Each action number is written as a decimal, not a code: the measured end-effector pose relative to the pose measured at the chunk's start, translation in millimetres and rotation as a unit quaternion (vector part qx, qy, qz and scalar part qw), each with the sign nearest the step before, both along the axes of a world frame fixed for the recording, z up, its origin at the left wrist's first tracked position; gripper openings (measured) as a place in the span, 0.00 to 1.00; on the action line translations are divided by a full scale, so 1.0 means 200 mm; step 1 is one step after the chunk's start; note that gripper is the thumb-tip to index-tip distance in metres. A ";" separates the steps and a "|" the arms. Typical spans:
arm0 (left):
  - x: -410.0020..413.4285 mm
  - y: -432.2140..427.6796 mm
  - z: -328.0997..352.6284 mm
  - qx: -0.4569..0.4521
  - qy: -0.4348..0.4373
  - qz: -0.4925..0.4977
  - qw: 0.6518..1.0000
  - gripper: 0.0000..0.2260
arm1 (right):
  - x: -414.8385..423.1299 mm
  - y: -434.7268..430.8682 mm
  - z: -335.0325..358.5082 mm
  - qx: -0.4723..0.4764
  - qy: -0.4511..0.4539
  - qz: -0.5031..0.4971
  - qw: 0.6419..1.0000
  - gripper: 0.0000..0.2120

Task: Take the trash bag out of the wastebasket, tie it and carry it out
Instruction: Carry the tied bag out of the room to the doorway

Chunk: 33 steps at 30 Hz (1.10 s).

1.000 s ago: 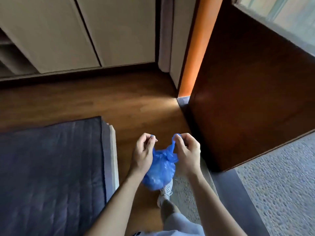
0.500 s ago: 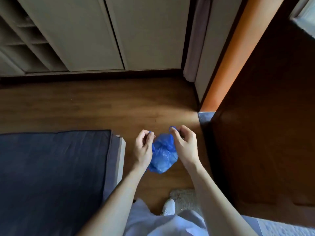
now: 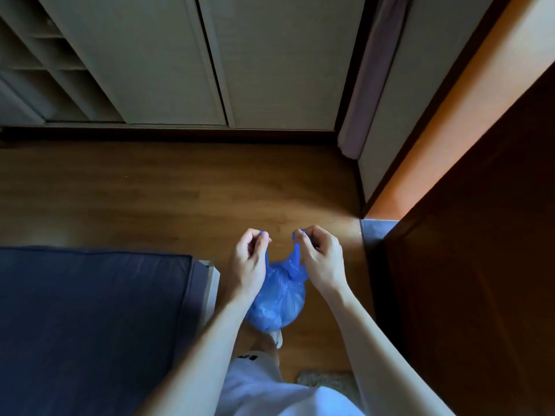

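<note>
Between the two hands: the blue trash bag point(image 3: 277, 298) hangs in the air, clear of the floor, its rounded body below and slightly nearer the person than the pinch points.
Left hand point(image 3: 247, 264): closed in a narrow pinch on one twisted ear of the bag's mouth, a bit of blue showing at the fingertips.
Right hand point(image 3: 319, 259): closed the same way on the other ear, which rises from the bag's neck to the fingers.
Step in hand: likely the tying; the two ears are drawn apart and the neck looks gathered, though whether a knot is already made cannot be told.
Handling: thin, soft film, probably light, since two pinches carry it; it may be slippery and could tear if pulled hard.
Where to hold: the twisted ears or the gathered neck just under them, not the thin belly.
Under the grip: a wooden floor point(image 3: 168, 190), bare and dim, with a shoe point(image 3: 277, 337) beneath the bag.
Left of the grip: a dark blue mattress point(image 3: 90, 319).
Right of the grip: a dark brown door point(image 3: 480, 265).
Beyond the grip: pale cabinet doors point(image 3: 210, 55).
</note>
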<state>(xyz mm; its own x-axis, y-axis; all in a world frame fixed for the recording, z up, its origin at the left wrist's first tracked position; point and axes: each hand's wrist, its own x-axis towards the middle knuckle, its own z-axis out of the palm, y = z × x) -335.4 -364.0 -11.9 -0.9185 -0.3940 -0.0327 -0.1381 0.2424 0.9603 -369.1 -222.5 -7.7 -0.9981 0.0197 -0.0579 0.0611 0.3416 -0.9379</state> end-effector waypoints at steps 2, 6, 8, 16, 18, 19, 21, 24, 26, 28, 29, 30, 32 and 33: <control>-0.16 -0.06 -0.01 0.014 0.007 -0.002 1.000 0.11 | -0.16 -0.08 0.00 0.013 -0.009 0.002 1.000 0.17; -0.55 -0.22 -0.03 0.034 0.022 0.013 0.999 0.12 | -0.54 -0.21 0.03 0.018 -0.009 0.007 1.000 0.13; -0.75 -0.29 -0.02 0.044 0.030 0.018 0.998 0.11 | -0.76 -0.29 0.07 0.011 -0.006 0.008 1.000 0.12; -1.39 -0.61 0.03 0.068 0.051 0.028 0.996 0.12 | -1.39 -0.61 0.13 -0.017 0.024 0.004 1.000 0.16; -1.49 -0.68 0.01 0.075 0.059 0.043 0.994 0.14 | -1.50 -0.69 0.14 -0.021 0.026 0.014 0.999 0.17; -1.54 -0.71 0.01 0.077 0.062 0.050 0.994 0.15 | -1.56 -0.73 0.13 -0.022 0.024 0.018 0.999 0.17; -1.64 -0.79 0.00 0.087 0.060 0.070 0.992 0.15 | -1.69 -0.82 0.12 -0.023 0.020 0.032 0.999 0.16; -1.79 -0.92 -0.01 0.091 0.048 0.103 0.989 0.09 | -1.88 -0.97 0.09 -0.027 0.013 0.062 0.998 0.15; -1.91 -1.02 -0.02 0.085 0.045 0.129 0.987 0.09 | -2.02 -1.07 0.06 -0.030 0.008 0.087 0.996 0.15; -2.02 -1.13 -0.04 0.080 0.041 0.157 0.983 0.09 | -2.18 -1.19 0.04 -0.025 -0.003 0.115 0.993 0.14; -2.08 -1.18 -0.05 0.079 0.038 0.170 0.982 0.10 | -2.26 -1.25 0.03 -0.020 -0.008 0.128 0.992 0.14; -2.14 -1.23 -0.06 0.079 0.037 0.180 0.980 0.11 | -2.36 -1.32 0.02 -0.014 -0.011 0.141 0.990 0.14; -2.28 -1.34 -0.05 0.083 0.028 0.201 0.976 0.13 | -2.56 -1.45 0.01 -0.003 -0.019 0.171 0.985 0.14; -2.35 -1.40 -0.04 0.084 0.016 0.216 0.973 0.14 | -2.65 -1.53 0.01 0.001 -0.027 0.188 0.982 0.13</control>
